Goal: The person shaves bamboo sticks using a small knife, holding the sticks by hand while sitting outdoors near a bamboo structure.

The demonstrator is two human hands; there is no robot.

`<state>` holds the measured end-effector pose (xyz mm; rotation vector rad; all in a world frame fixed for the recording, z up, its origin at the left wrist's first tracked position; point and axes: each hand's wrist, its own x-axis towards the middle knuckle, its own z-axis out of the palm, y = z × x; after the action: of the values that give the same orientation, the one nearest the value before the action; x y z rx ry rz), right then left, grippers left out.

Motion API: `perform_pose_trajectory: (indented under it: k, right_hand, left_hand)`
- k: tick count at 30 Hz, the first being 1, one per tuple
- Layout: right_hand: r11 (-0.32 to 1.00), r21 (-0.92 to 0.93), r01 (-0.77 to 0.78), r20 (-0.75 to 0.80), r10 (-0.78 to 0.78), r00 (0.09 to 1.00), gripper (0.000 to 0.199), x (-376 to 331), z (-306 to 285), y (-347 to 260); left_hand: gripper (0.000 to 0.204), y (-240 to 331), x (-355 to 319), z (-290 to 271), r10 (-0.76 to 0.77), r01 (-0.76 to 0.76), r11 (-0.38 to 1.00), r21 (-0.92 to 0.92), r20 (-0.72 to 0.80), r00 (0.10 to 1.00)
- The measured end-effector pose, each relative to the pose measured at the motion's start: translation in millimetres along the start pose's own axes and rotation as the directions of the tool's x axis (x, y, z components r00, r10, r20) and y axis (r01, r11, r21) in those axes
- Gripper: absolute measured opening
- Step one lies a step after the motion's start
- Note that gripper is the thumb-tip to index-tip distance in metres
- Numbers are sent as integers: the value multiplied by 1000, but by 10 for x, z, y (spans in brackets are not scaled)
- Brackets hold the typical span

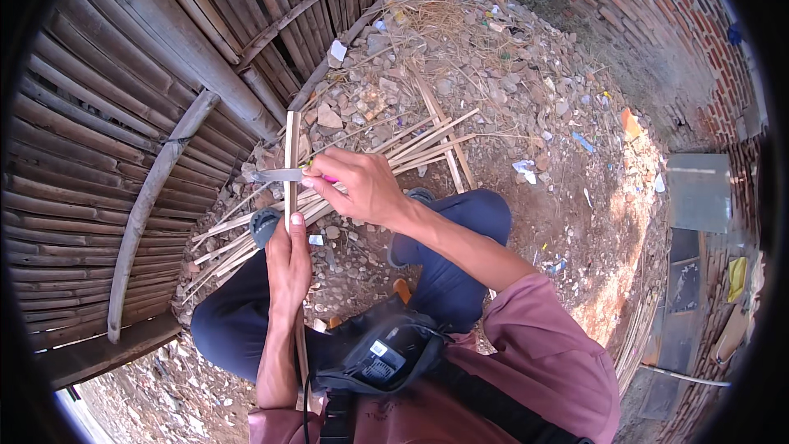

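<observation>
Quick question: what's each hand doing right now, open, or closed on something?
Left hand: closed, holding a long, pale strip.
Right hand: closed, holding a knife, its blade lying across the strip.

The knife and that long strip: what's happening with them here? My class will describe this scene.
The person's right hand holds a knife, its blade lying across a long pale strip. The left hand grips that strip nearer the person's body. More loose strips lie on the stony ground.
</observation>
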<state>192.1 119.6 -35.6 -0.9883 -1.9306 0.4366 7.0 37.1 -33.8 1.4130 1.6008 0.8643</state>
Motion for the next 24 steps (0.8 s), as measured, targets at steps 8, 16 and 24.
perform_pose_trajectory:
  k: [8,16,24]
  right_hand:
    - [999,-1,-48,-23,48,999,16,67,-93,57]
    - [992,-126,-1,-57,-6,998,14,101,-81,97]
    - [982,-179,-57,-119,36,992,10,181,-165,132]
  left_hand:
    - [50,-40,-26,17,2,-3,999,36,7,1000]
    - [50,15,-13,-52,-26,21,993,116,35,999]
    - [44,11,-20,-76,-28,23,991,135,36,999]
